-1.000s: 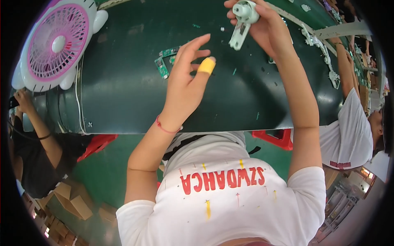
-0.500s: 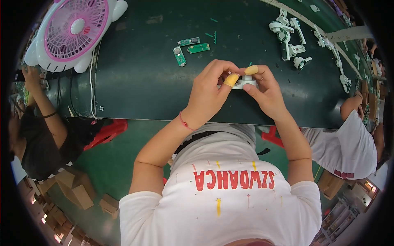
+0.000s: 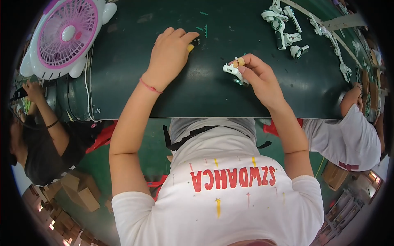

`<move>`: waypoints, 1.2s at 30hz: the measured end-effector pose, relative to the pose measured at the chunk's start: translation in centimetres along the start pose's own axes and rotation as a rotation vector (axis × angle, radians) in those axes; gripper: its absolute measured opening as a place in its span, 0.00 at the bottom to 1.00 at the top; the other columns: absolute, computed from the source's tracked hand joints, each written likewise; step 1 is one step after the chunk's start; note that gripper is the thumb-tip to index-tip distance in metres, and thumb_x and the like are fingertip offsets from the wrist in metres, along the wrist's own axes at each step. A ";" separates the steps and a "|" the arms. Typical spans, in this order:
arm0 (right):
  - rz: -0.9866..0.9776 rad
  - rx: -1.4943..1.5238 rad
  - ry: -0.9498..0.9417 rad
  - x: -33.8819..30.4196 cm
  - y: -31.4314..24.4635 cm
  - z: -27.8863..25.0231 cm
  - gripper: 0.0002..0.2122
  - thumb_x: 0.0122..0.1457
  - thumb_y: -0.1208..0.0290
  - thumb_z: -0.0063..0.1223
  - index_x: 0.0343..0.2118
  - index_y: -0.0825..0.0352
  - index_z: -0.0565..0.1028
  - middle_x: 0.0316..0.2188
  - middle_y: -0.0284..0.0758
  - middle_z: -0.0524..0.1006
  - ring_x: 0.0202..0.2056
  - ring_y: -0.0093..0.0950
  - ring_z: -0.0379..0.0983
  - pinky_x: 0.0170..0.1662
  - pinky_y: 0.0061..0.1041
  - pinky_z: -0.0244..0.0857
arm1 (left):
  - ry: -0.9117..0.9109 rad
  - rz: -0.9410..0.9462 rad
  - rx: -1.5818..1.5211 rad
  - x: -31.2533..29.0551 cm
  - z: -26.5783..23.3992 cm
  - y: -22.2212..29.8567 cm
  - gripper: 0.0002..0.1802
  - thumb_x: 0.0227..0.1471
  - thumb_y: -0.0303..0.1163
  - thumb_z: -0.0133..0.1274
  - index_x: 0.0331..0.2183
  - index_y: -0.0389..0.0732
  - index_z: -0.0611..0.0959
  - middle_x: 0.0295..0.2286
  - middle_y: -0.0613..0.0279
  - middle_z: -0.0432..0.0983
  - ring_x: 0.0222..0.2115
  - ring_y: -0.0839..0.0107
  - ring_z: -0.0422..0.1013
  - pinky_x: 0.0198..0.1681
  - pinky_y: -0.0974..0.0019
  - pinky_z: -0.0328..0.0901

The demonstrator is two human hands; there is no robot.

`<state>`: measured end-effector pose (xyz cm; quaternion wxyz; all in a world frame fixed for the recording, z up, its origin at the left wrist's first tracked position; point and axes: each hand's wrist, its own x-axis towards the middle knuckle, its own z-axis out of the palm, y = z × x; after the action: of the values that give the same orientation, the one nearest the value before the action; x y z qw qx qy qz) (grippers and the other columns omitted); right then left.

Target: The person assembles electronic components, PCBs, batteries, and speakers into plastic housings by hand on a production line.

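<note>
My left hand (image 3: pixel 170 55) is over the spot on the dark green table where the small green circuit boards lie, and its palm hides most of them. The end of a circuit board (image 3: pixel 197 42) shows between the index finger and the thumb, which wears a yellow finger cot. My right hand (image 3: pixel 262 80) is closed on a white plastic housing (image 3: pixel 233 71), held tilted just above the table with a dark round piece on its underside. A yellow cot covers the right index finger too.
A white and pink fan (image 3: pixel 67 35) stands at the far left, its white cable (image 3: pixel 87 82) running along the table. White plastic assemblies (image 3: pixel 283 28) lie at the far right, with green slivers (image 3: pixel 205 30) near the middle. Other people sit at both sides.
My hands were together at the white housing. My left hand has let go and moved left and away to the circuit boards. My right hand keeps the housing, now turned to a tilt.
</note>
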<state>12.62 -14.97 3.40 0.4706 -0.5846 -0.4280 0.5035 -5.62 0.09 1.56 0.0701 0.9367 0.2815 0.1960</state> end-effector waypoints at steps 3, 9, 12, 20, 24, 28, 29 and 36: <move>-0.101 0.109 0.007 0.0 -0.3 0.1 0.06 0.58 0.72 0.47 0.33 0.69 0.72 0.28 0.27 0.72 0.30 0.15 0.64 0.34 0.15 0.58 | -0.031 -0.004 -0.115 0.7 -1.1 0.2 0.17 0.42 0.21 0.50 0.39 0.41 0.78 0.29 0.60 0.71 0.31 0.65 0.67 0.34 0.67 0.62; -0.161 0.105 -0.006 -0.7 -2.4 0.1 0.06 0.57 0.73 0.46 0.31 0.70 0.70 0.26 0.26 0.70 0.28 0.14 0.61 0.32 0.15 0.56 | 0.033 -0.135 -1.046 -0.2 -2.8 6.1 0.13 0.47 0.18 0.44 0.37 0.35 0.75 0.30 0.58 0.70 0.32 0.69 0.70 0.35 0.72 0.64; -0.197 0.078 0.009 -0.9 -2.9 0.4 0.05 0.56 0.73 0.46 0.30 0.69 0.71 0.24 0.26 0.70 0.26 0.16 0.61 0.31 0.17 0.55 | 0.052 -0.200 -1.337 -0.7 -2.8 7.9 0.13 0.48 0.21 0.42 0.39 0.35 0.74 0.30 0.63 0.70 0.29 0.75 0.67 0.33 0.73 0.62; -0.525 -0.234 0.002 -0.2 -3.5 0.1 0.05 0.53 0.72 0.49 0.24 0.68 0.70 0.18 0.32 0.69 0.22 0.26 0.63 0.54 0.32 0.50 | -0.131 -0.435 -1.833 -0.9 -3.3 8.5 0.16 0.56 0.33 0.38 0.44 0.38 0.73 0.22 0.69 0.64 0.23 0.81 0.59 0.27 0.78 0.56; -0.468 -0.237 0.019 -0.4 -4.1 0.5 0.06 0.54 0.72 0.48 0.24 0.67 0.70 0.18 0.31 0.69 0.22 0.26 0.64 0.53 0.32 0.51 | -0.072 -0.369 -1.826 -1.1 -3.0 8.5 0.18 0.57 0.36 0.37 0.46 0.38 0.71 0.22 0.71 0.62 0.22 0.81 0.57 0.26 0.78 0.54; -0.505 -0.356 0.028 -0.5 -4.2 0.6 0.07 0.55 0.71 0.46 0.24 0.69 0.69 0.18 0.32 0.69 0.22 0.25 0.63 0.44 0.27 0.57 | -0.061 -0.388 -1.802 -1.0 -3.2 9.0 0.23 0.56 0.42 0.37 0.47 0.35 0.69 0.24 0.72 0.56 0.25 0.81 0.53 0.32 0.78 0.52; -0.497 -0.387 0.005 -0.6 -4.4 0.6 0.08 0.55 0.70 0.45 0.25 0.69 0.69 0.18 0.32 0.68 0.22 0.24 0.63 0.39 0.24 0.59 | -0.061 -0.388 -1.802 -0.9 -3.1 9.0 0.23 0.56 0.42 0.37 0.47 0.35 0.69 0.24 0.72 0.56 0.25 0.81 0.53 0.32 0.78 0.52; -0.158 0.015 -0.108 -1.1 -5.6 1.1 0.09 0.56 0.70 0.43 0.24 0.71 0.69 0.19 0.28 0.68 0.23 0.15 0.60 0.25 0.17 0.54 | -0.009 -0.381 -1.700 -0.7 -3.0 9.5 0.22 0.55 0.38 0.37 0.47 0.34 0.69 0.25 0.73 0.57 0.25 0.84 0.54 0.28 0.80 0.51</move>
<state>11.24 -14.84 9.04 0.4896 -0.5174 -0.4938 0.4987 -2.62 -8.15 6.41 0.7783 0.5044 0.1915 0.3211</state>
